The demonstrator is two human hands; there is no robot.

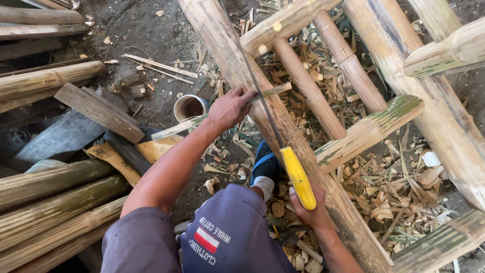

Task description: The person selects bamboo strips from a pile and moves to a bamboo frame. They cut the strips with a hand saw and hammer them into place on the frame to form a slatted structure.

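**Sawing at a bamboo frame on a littered yard floor**

The landmark is the long bamboo pole [298, 146] that runs diagonally from the top centre down to the lower right, part of a ladder-like bamboo frame [364, 134] with cross rungs lashed or pegged into it.

The right hand [310, 210] is closed in a fist round the yellow handle [299, 178] of a handsaw, low on the pole's near side. The thin dark saw blade [255, 83] rises from that handle and lies along the pole toward its upper end.

The left hand [230, 107] sits further up the pole, fingers curled and pressing a narrow bamboo strip [222, 112] against the pole's left edge. The strip crosses the pole at a shallow slant, one end past the blade, the other reaching out left.

Just left of the pole, beneath the strip, stands a short cut bamboo cup [190, 107] with its open mouth up. Further left lie a grey wooden plank [98, 111] and a stack of bamboo poles [55, 202]. To the pole's right, between the rungs, the ground is thick with bamboo shavings [399, 192]. At the pole's lower end, the person's knee in blue-grey shorts [230, 232] and a foot in a blue shoe [265, 164] rest beside it, and a dark hammer [298, 240] lies among the chips there.
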